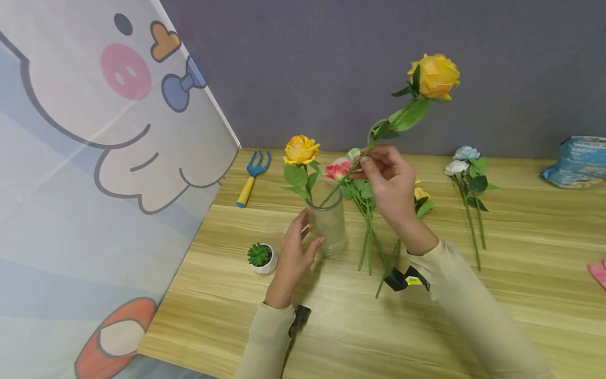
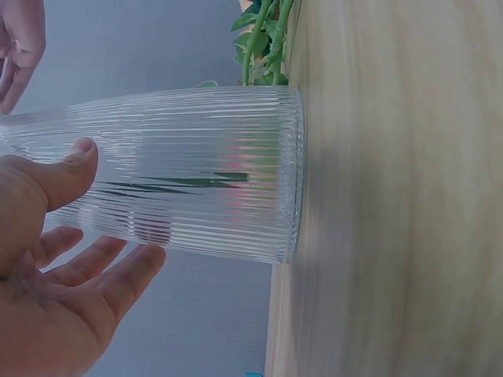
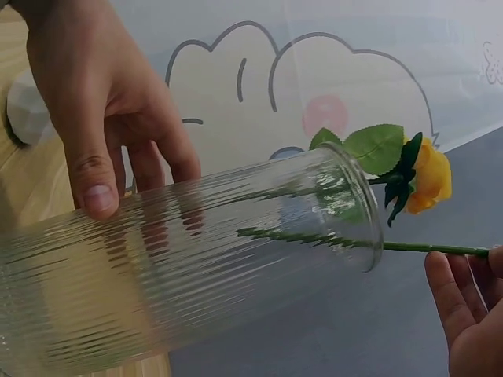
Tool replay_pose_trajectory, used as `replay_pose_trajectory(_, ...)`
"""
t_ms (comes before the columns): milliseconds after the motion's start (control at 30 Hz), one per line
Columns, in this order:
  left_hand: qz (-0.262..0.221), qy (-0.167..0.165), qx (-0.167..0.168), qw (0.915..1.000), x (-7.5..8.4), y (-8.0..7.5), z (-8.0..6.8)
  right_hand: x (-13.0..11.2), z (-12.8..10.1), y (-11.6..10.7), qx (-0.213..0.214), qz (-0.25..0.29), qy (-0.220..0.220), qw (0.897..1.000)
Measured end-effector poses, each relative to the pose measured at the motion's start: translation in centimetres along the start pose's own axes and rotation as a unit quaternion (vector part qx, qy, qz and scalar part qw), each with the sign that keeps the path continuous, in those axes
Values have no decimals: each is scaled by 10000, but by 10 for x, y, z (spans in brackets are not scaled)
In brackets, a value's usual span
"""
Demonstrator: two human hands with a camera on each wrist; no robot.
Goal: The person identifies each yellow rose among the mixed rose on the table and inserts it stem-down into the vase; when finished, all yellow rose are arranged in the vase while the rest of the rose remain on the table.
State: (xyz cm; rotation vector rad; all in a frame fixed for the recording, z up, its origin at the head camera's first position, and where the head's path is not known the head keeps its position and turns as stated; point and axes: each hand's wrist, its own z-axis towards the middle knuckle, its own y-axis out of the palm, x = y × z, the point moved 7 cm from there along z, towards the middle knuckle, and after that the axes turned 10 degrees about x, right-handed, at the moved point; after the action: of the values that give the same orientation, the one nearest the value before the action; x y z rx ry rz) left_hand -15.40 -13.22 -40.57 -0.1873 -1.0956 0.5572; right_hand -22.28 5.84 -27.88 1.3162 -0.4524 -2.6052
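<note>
1. Left hand [image 1: 294, 256]: nearest to the viewer of the pair at work; thumb on the near side of the vase [image 1: 333, 231], fingers bent loosely round the other side, so the hold looks light and steadying.
2. Succulent [image 1: 259, 256]: in its white pot on the table [image 1: 208, 310], just left of that hand; nothing touches it.
3. Vase: ribbed clear glass, base on the table, long axis upright, mouth up; the left hand has its body, while the right hand [image 1: 392, 184] is nearer to its mouth, above and to the right.
4. Right hand: thumb and fingers pinched closely on the stem of the held rose [image 1: 410, 115]; its bloom is up and to the right, well beyond the fingers.
5. The relation that counts, I judge: the held rose slants down leftward from the fingers through the mouth; its stem tip [image 3: 245, 232] is inside the glass, short of the base, and its axis leans well off the vase's upright one.
6. Other rose [image 1: 301, 151]: yellow, stem in the vase, bloom above the left of the rim.
7. Farther: fork [image 1: 256, 169] to the left; pink rose [image 1: 338, 169] behind the vase; blue rose [image 1: 466, 153] off to the right.
</note>
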Motion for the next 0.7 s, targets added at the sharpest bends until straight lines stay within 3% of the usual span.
replay_pose_trajectory(200, 4, 52, 51, 10000, 1, -1, 1, 8, 1, 9, -303, -545, 160, 9979)
replay_pose_trajectory(400, -6, 39, 13, 10000, 1, 0, 0, 8, -1, 19, -727, -1325, -186, 9883)
replay_pose_trajectory(700, 29, 56, -29, 10000, -1, 0, 0, 9, -2, 29, -1092, -1755, -78, 9784)
